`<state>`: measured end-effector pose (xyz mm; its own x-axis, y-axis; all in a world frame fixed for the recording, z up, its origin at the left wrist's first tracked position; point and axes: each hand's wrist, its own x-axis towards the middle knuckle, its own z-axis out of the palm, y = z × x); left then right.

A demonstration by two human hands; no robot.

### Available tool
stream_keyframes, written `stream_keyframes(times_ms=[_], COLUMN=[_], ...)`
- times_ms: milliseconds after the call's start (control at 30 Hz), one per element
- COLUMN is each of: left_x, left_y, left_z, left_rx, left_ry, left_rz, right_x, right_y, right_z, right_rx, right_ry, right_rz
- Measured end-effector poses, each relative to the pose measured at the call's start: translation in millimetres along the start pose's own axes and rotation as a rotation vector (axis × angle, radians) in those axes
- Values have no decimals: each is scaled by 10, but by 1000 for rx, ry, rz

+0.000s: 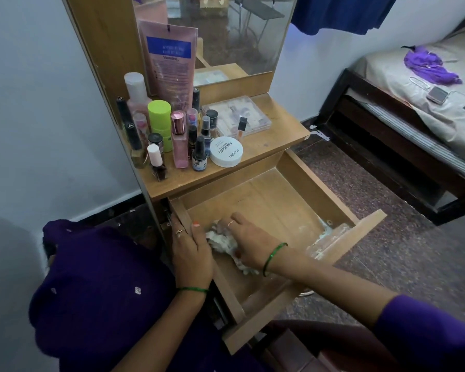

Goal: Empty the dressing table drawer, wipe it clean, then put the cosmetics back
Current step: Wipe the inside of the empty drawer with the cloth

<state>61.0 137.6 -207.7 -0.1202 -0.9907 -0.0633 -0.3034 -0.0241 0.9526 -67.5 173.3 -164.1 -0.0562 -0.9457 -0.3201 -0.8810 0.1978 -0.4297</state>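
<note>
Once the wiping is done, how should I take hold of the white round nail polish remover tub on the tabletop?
Take the white tub by its rim from above, fingers across the lid. It lies flat and low, with small bottles close on its left, so come in from the open right side.

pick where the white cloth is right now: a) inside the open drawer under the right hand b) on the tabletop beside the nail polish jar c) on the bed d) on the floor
a, the crumpled white cloth lies on the floor of the open drawer, pressed under the right hand, while the left hand grips the drawer's side wall.
</note>
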Motion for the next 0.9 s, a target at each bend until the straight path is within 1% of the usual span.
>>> stream_keyframes(times_ms=[33,100,167,233,300,367,433,533,667,733,867,900], left_x=[-4,-20,-29,-33,-22,-15,-13,-6,-6,-14,-15,-14], left_y=[1,17,31,38,37,13,3,14,18,9,16,12], left_z=[-6,-14,-11,1,5,14,21,24,29,29,37,43], left_rx=[-7,-23,-32,-36,-31,-24,-20,-21,-21,-16,6,11], left_ry=[-5,-20,-25,-16,-9,2,5,11,7,4,20,26], left_rz=[1,3,14,19,19,14,6,-3,-3,1,18,19], right_x=[-6,-45,-81,-109,-71,26,182,449,527,419,21,-72], right_y=[101,386,749,961,971,782,536,246,164,326,855,935], right_z=[-29,-194,-409,-638,-854,-995,-1004,-693,-320,-323,-546,-625], right_rx=[-21,-72,-104,-92,-41,42,110,126,117,106,53,53], right_ry=[3,28,81,161,270,348,389,366,303,299,280,274], right_rz=[25,148,309,412,429,379,312,208,236,289,518,544])
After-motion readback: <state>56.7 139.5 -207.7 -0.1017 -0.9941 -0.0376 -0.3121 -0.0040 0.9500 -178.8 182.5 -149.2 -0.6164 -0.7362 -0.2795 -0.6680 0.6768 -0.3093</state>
